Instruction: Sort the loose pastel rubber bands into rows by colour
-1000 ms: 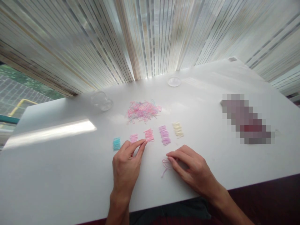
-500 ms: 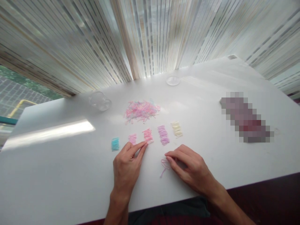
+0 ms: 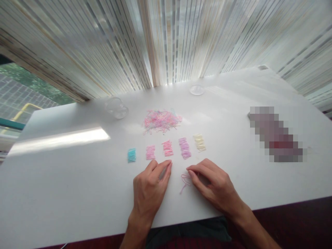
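Observation:
My left hand [image 3: 153, 185] is pinched shut just below a small stack of pink thin pieces [image 3: 167, 148]; whether anything sits between its fingertips is too small to tell. My right hand [image 3: 214, 181] is closed too, thumb against index finger, at a few thin pink-purple looped pieces [image 3: 184, 182] that stick out left of the thumb. In a row beyond the hands lie a blue stack [image 3: 131, 155], a light pink stack [image 3: 150, 152], a purple stack [image 3: 184, 148] and a yellow stack [image 3: 199, 143]. Farther back is a loose heap of mixed pastel pieces [image 3: 162, 121].
A clear round container [image 3: 116, 108] stands at the back left of the white table [image 3: 77, 180], and a clear shallow lid or dish [image 3: 197, 90] at the back middle. A blurred-out long object [image 3: 276, 135] lies at the right. Striped curtains [image 3: 166, 41] hang along the far edge.
My left hand has drawn back from the pink stack toward me, leaving that stack and the light pink one uncovered. My right hand has hardly moved. The view has shifted slightly.

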`<state>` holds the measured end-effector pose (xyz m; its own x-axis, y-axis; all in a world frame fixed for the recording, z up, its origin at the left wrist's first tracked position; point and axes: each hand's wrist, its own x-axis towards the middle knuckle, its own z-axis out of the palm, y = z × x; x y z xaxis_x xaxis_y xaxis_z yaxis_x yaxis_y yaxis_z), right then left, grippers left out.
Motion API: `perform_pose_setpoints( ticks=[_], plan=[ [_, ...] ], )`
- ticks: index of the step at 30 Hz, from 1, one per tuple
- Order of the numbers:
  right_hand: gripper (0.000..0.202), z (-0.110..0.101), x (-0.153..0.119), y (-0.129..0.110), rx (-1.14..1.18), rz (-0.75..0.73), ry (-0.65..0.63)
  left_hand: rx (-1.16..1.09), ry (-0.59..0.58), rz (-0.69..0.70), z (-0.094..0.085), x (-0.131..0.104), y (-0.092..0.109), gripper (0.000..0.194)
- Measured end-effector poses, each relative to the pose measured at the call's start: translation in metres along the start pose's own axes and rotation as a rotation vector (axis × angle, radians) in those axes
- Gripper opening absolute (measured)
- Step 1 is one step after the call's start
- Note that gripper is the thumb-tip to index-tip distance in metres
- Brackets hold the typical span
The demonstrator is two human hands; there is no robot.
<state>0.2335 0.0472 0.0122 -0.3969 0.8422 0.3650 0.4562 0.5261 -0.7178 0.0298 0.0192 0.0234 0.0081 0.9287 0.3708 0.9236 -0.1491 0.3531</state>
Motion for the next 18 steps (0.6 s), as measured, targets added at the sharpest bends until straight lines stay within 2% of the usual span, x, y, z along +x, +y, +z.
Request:
perform_pose_setpoints(
  ticks=[4, 7, 13, 18],
  plan=[
    [0.013, 0.0, 0.001, -0.002, -0.057, -0.039, 0.02, -0.042, -0.03, -0.006, -0.002, -0.006, 0.005, 0.023],
    [0.013, -0.004, -0.001, -0.005, -0.087, -0.045, 0.007, -0.141, -0.112, 0.019, -0.006, -0.011, 0.008, 0.022],
    [0.011, -0.015, -0.016, -0.012, -0.087, 0.02, -0.164, -0.163, -0.26, 0.102, -0.008, -0.012, 0.011, 0.023],
    [0.011, -0.01, -0.02, -0.011, -0.126, 0.006, -0.181, -0.166, -0.303, 0.108, -0.004, -0.009, 0.009, 0.016]
  ],
)
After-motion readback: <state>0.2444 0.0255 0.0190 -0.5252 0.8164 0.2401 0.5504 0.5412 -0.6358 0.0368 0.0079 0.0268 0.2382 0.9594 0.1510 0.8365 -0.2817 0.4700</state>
